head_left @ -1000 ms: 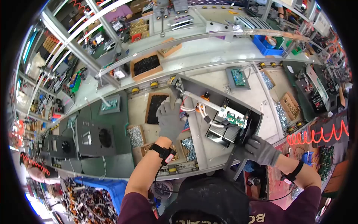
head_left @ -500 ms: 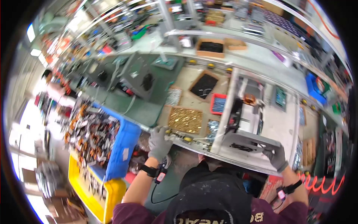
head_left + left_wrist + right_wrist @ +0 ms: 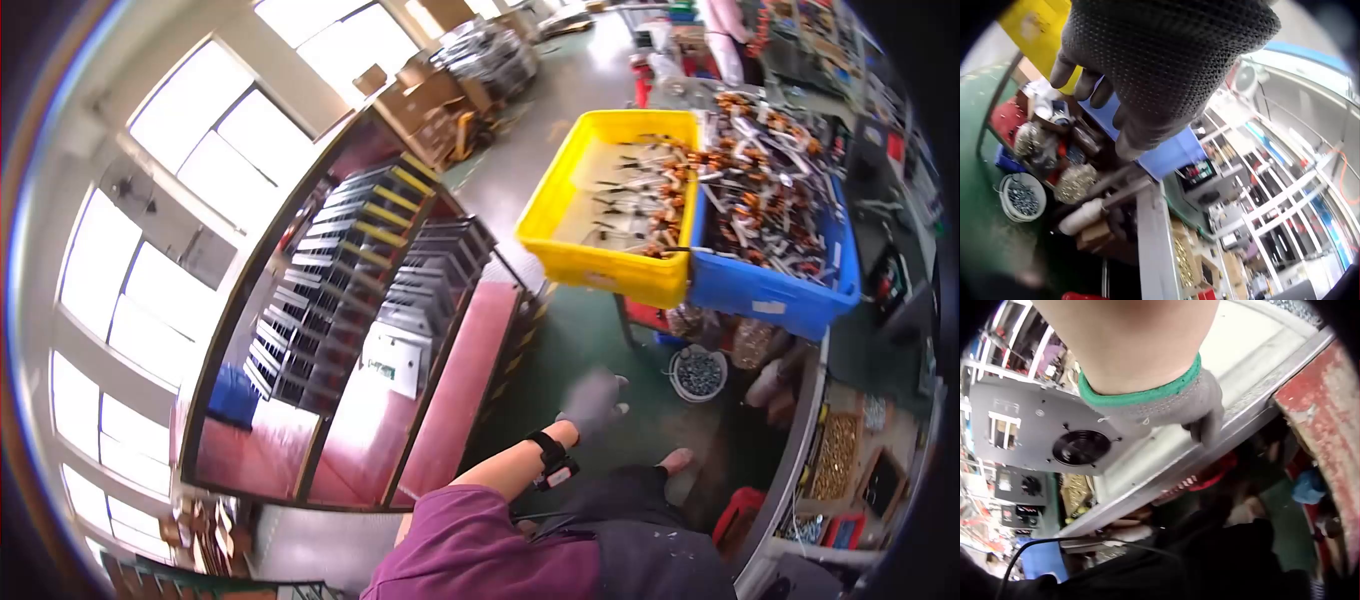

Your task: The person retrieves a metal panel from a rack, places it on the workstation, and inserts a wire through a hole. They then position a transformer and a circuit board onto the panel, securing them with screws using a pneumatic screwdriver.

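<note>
My left hand [image 3: 592, 400] in a grey knit glove hangs blurred over the green floor, away from the bench, and holds nothing. In the left wrist view its fingers [image 3: 1085, 81] hang loosely curled in the air above a white tub of screws [image 3: 1019, 197]. My right hand [image 3: 1160, 406], in a grey glove with a green cuff, shows only in the right wrist view. It grips the near edge of a light grey metal chassis [image 3: 1241, 344], thumb hooked under the rim. Its fingers are hidden behind the hand.
A yellow bin [image 3: 600, 200] and a blue bin [image 3: 770, 280] of wired parts stand ahead. A rack of metal panels [image 3: 350, 270] stands left, by the windows. The bench edge [image 3: 800, 440] with a box of brass parts [image 3: 833, 455] runs along the right. A dark fan panel [image 3: 1079, 447] lies beyond my right hand.
My head has swung left, from the bench to the bins and rack. My left hand left the bench edge and moved out over the floor. The right hand has dropped out of the head view.
</note>
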`<state>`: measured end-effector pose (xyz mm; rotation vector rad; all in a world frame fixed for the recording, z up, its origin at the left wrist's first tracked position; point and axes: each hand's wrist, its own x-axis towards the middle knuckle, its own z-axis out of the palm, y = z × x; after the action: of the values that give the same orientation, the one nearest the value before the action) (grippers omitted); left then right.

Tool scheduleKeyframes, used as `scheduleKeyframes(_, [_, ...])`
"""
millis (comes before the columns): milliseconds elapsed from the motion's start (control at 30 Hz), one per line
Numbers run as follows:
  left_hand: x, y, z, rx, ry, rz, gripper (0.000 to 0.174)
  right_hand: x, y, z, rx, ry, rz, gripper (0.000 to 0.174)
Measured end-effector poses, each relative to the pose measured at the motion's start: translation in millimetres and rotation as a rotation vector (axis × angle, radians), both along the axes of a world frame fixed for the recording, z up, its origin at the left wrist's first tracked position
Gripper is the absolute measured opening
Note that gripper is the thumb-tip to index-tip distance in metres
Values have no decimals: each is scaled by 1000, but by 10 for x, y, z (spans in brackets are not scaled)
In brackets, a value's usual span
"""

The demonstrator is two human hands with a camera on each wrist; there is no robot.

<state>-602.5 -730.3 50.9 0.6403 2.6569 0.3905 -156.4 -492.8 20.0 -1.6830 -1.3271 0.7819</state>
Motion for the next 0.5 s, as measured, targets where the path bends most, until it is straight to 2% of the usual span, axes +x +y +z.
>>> scheduleKeyframes(133, [-266,-988,-39,23,56,362,43,-999,73,161,122,42,269,72])
scheduleKeyframes(200, [-457,-1437,-88,44,94,434,42,-1485,-37,213,156,44,362,71])
scheduleKeyframes(300, [-859,-2244,-423,116,177,546,40,-2215,-241,278,223,36,491,69])
scheduleKeyframes(367, [-961,-2748,-451,245,311,659,43,-2580,-366,329,224,25,591,69])
scheduleKeyframes(433, [-961,-3256,-202,204,697,778,45,-2872,-442,410,233,8,665,67])
scheduleKeyframes(500, [-886,-3831,9,-76,1311,1053,52,-3134,-477,465,254,7,710,66])
